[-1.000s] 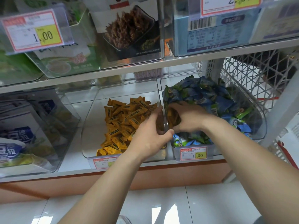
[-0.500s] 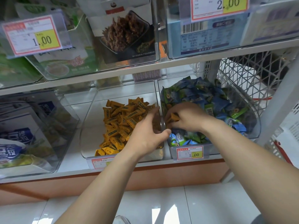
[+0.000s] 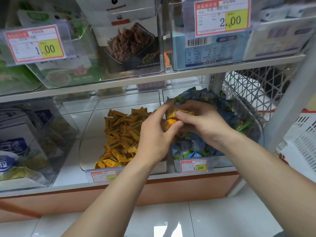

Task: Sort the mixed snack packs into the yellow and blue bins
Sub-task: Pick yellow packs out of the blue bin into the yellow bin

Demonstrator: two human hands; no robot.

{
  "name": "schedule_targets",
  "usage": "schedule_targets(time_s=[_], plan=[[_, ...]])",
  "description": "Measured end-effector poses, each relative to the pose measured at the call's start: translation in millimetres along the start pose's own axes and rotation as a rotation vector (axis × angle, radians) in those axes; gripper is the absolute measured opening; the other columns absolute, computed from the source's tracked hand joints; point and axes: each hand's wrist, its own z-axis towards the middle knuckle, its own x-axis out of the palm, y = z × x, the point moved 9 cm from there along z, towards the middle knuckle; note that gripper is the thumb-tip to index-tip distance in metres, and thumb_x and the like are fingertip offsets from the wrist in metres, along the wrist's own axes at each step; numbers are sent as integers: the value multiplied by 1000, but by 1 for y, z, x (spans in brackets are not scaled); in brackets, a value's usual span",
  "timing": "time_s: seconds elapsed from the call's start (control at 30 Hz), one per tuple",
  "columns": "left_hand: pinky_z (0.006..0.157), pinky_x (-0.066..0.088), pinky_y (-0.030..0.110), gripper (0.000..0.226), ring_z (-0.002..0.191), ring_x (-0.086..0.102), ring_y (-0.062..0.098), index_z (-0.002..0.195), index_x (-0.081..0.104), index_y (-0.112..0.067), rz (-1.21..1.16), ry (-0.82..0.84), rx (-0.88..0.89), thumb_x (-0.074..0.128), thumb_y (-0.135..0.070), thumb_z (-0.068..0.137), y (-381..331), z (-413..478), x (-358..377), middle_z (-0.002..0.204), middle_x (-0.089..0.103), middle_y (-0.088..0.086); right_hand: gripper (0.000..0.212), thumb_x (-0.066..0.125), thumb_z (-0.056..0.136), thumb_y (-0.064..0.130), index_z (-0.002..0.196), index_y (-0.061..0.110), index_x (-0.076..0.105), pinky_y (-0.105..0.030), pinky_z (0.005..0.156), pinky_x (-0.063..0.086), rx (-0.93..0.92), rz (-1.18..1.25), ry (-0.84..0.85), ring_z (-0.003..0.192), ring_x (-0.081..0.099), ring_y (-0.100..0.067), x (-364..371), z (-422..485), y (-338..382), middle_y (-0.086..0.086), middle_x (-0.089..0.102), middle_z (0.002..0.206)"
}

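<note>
A small bunch of yellow packs (image 3: 172, 117) sits at the centre of the frame, held in the air just above the line where the two clear bins meet, over the blue side more than the yellow. The right hand (image 3: 205, 124) has its grip closed on them, thumb and fingers pinching from the right. The left hand (image 3: 153, 135) curls its grip round the same bunch from the left, thumb below and fingers above, though motion blur hides the exact contact. Down and left lies the yellow pile (image 3: 123, 130) in the yellow bin (image 3: 89, 134). Right of centre the blue packs (image 3: 193, 144) heap high in the blue bin (image 3: 256, 120), with a few green packs (image 3: 242, 125) along its right side. The chief risk, as I judge it, is the handover: several slick wrappers shared between two grips can slip if one lets go too soon. A loose pack would likely fall back among the blue ones and vanish under them. Another risk is the right wrist nudging the tall blue heap, spilling packs over the front edge near the price tag (image 3: 194, 165) onto the shelf (image 3: 68, 178) or the floor (image 3: 222, 219) below. Yellow strays deeper in that heap may also go unseen.
</note>
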Motion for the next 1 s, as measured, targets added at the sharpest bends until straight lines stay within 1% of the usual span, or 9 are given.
schedule_targets(time_s=[0.1,0.2,0.27,0.37,0.57,0.67,0.8,0.87,1.0], plan=[[87,52,27,33,98,62,-3,119,65,-29,-21,-63,-22,74,-29,87,-3,1,-10,102,66,-23,14,72,88,29,94,16,73,-25,57,54,-13,-101,-7,70,67,-17,5,-4,0,-5,71,81],[83,55,36,26,91,64,3,107,67,-24,-54,-63,-109,77,-31,85,5,2,-16,97,69,-15,11,66,95,26,89,20,73,-24,55,55,8,-142,12,65,62,-11,11,-3,-3,3,67,74],[80,57,45,25,87,67,12,105,68,-23,-58,-86,-150,77,-33,84,14,4,-27,95,70,-11,12,63,97,29,96,22,73,-25,58,56,-20,-198,-19,73,66,-11,7,0,2,8,70,80],[79,57,40,23,87,67,14,103,63,-30,52,-162,-206,75,-34,83,37,5,-57,94,68,-14,18,61,97,33,109,28,74,-21,77,50,-160,-585,-135,95,66,-4,-11,9,17,14,72,103],[61,47,27,32,78,64,13,114,56,-34,549,168,-346,69,-37,85,89,-8,-50,108,66,-9,37,63,92,36,129,31,62,-34,94,53,58,-1200,185,109,64,-19,16,16,-40,5,69,123],[70,47,26,38,95,64,13,120,60,-34,574,158,-250,68,-45,84,78,-6,-44,115,67,-11,37,64,87,49,123,38,63,-35,86,56,58,-1396,202,98,66,-20,19,20,-50,9,72,110],[84,44,23,33,106,59,8,116,65,-31,486,146,-124,67,-42,85,57,-4,-30,114,67,-13,14,71,85,38,98,43,72,-31,78,57,28,-1303,154,89,66,-12,17,22,-46,18,72,97],[86,45,21,30,102,58,4,115,66,-30,446,167,-97,67,-40,86,52,-4,-20,110,67,-15,21,71,85,30,76,48,68,-31,75,57,2,-1246,134,85,65,-8,15,22,-41,21,69,88],[74,34,1,25,91,55,-4,111,68,-29,390,154,-104,68,-33,86,49,-2,-11,92,58,-25,17,69,88,28,85,45,70,-31,75,57,13,-1292,194,87,64,-12,16,18,-45,15,70,92]])
